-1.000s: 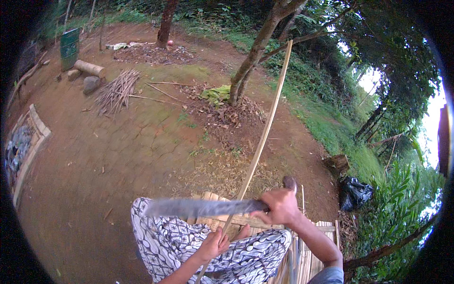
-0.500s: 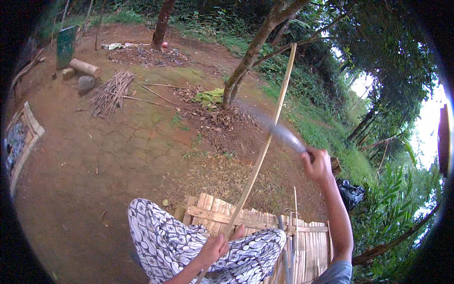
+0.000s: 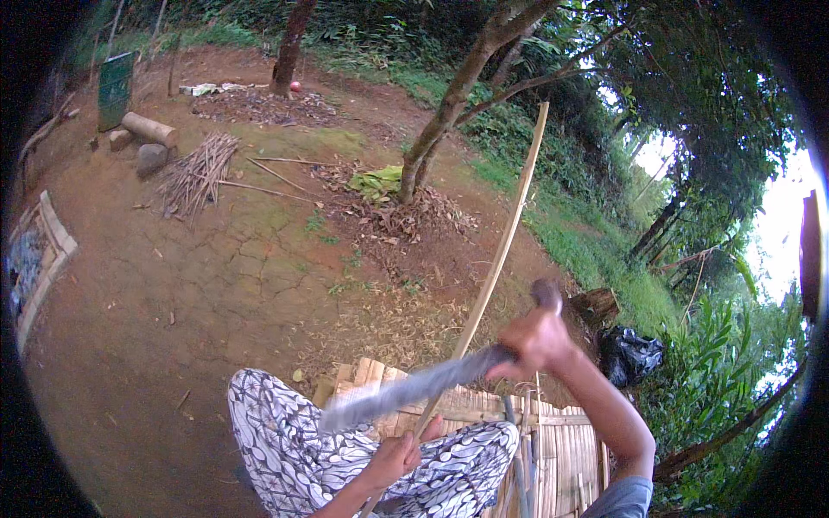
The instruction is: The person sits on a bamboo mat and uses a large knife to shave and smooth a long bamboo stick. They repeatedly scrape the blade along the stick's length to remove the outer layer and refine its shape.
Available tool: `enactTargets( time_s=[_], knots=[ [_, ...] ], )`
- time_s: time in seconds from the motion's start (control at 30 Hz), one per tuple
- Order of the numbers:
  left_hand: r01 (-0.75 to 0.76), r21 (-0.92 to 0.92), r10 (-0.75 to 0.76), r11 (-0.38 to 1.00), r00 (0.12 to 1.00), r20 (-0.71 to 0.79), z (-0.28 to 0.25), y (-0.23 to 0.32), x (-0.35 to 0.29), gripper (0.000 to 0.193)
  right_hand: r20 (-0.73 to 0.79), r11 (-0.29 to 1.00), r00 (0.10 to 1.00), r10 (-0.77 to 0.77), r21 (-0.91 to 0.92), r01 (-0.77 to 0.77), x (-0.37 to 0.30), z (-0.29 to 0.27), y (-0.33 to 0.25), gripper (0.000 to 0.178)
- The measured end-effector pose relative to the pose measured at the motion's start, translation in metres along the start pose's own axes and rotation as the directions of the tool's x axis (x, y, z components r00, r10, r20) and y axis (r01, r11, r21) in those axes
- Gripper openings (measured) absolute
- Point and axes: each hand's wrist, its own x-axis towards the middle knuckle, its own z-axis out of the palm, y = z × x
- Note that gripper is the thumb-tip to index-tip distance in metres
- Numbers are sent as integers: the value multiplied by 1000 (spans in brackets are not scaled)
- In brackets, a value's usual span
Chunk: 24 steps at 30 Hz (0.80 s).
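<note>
Head view: we see the long, pale, bamboo-like strip point(image 3: 496, 269) slanting over the slatted, straw-coloured bamboo platform point(image 3: 561, 449), its top well beyond the platform's far edge. Our left hand point(image 3: 395, 456) is closed around its lower part, above the platform; our right hand point(image 3: 534, 344) is clamped on the dark handle of a long, grey-bladed knife point(image 3: 414, 390). Half a second ago that blade pointed out past the platform's far edge; now it lies across the strip's lower length, so we judge a stroke to be under way. Blur smears blade and right fingers; we cannot tell whether edge meets strip. Patterned black-and-white cloth point(image 3: 302, 457) hides part of the platform, and the strip's bottom end is cut off.
</note>
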Motion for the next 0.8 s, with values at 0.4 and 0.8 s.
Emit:
enactTargets(
  time_s=[0.4,0.8],
  knots=[
    [32,9,-31,999,998,-45,2,11,2,54,-50,821,845,532,276,-500,-12,27,23,45],
    [22,112,-13,993,997,-74,2,5,3,49,-108,653,650,752,260,-711,-19,38,99,51]
  ],
)
